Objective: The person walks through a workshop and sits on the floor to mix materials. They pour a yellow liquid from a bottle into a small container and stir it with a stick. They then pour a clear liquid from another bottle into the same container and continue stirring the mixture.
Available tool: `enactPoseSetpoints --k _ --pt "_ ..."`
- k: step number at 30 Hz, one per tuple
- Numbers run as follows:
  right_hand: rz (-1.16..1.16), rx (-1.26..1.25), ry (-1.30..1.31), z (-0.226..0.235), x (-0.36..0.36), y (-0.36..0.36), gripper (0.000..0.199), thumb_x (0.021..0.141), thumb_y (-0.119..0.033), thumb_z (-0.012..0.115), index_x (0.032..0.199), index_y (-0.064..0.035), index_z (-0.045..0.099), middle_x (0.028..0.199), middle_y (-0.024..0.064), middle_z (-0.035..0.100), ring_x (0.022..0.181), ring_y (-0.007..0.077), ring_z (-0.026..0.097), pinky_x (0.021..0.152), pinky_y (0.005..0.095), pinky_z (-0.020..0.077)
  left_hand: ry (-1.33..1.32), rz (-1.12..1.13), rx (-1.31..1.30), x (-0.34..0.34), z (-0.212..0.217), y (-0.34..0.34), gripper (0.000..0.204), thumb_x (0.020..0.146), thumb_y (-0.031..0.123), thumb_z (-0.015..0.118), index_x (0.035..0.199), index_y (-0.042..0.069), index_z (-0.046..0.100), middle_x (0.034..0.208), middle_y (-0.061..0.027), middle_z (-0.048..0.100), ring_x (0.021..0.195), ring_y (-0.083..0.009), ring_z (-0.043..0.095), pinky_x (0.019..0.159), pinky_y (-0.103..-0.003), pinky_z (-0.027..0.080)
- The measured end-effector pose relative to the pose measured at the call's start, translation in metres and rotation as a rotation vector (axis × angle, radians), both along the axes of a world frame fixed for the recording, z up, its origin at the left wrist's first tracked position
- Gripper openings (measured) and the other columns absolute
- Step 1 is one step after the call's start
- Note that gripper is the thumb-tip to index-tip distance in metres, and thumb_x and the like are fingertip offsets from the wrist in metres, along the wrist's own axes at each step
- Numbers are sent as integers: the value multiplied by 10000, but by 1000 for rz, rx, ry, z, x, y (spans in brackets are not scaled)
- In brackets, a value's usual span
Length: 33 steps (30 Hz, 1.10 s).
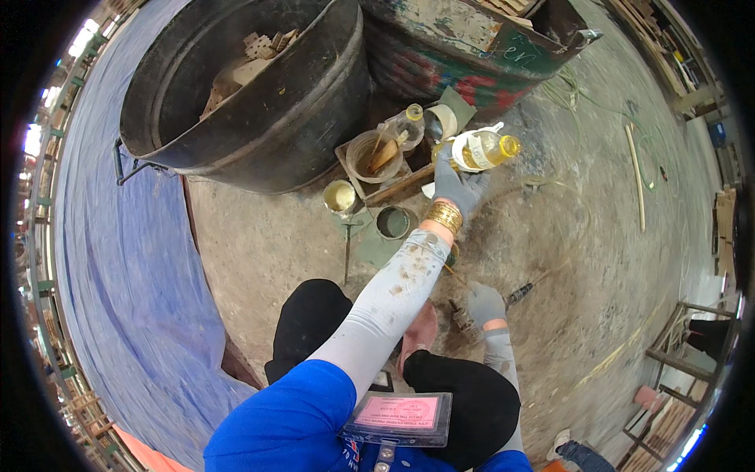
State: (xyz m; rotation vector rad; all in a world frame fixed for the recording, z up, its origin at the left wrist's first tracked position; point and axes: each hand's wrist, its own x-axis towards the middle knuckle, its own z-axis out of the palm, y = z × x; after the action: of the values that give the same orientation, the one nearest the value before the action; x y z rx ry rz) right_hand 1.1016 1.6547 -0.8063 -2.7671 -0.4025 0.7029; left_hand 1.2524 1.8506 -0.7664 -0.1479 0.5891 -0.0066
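Our gloved left hand (460,185) grasps a bottle of yellow liquid (483,149), its yellow cap (510,146) toward the right. Left of that grip stands a plastic tub (356,164); below-left, a dark can (381,224). Nearer us, a thin stick (454,275) meets our gloved right hand (485,304); whether its fingers close, we cannot tell.

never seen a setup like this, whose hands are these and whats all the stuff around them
No machine here: a person wears a fisheye camera on the head, looking down, which bends straight edges. Both gloved hands are theirs. The left hand holds a yellowish bottle with a white label. The right hand is lower, beside a thin stick; whether it grips that is unclear. On the floor stand small open cans and a big dark metal tub holding scraps; a blue sheet spreads at left.
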Motion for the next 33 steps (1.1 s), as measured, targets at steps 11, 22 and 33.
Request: enactPoseSetpoints --k 11,22,33 --pt "-62 33 -166 36 -4 -30 253 804 -132 488 1010 -112 633 815 172 629 788 320 610 690 406 479 -101 -7 -40 -16 -10 1 401 852 386 495 1140 108 519 1141 -84 543 1020 -237 550 813 -387 510" --pt "-665 1027 -314 6 116 41 296 801 -122 599 1043 45 559 879 78 583 805 184 542 739 295 435 -158 -81 -21 -59 -15 25 377 918 302 385 1166 35 481 1163 -141 533 1031 -260 557 842 -396 509" --pt "-776 1514 -418 -25 289 180 516 695 -61 672 1149 83 474 984 91 544 864 152 500 762 258 415 -170 -162 42 -54 -19 42 461 914 397 367 1176 30 465 1120 -145 553 980 -253 577 798 -387 528"
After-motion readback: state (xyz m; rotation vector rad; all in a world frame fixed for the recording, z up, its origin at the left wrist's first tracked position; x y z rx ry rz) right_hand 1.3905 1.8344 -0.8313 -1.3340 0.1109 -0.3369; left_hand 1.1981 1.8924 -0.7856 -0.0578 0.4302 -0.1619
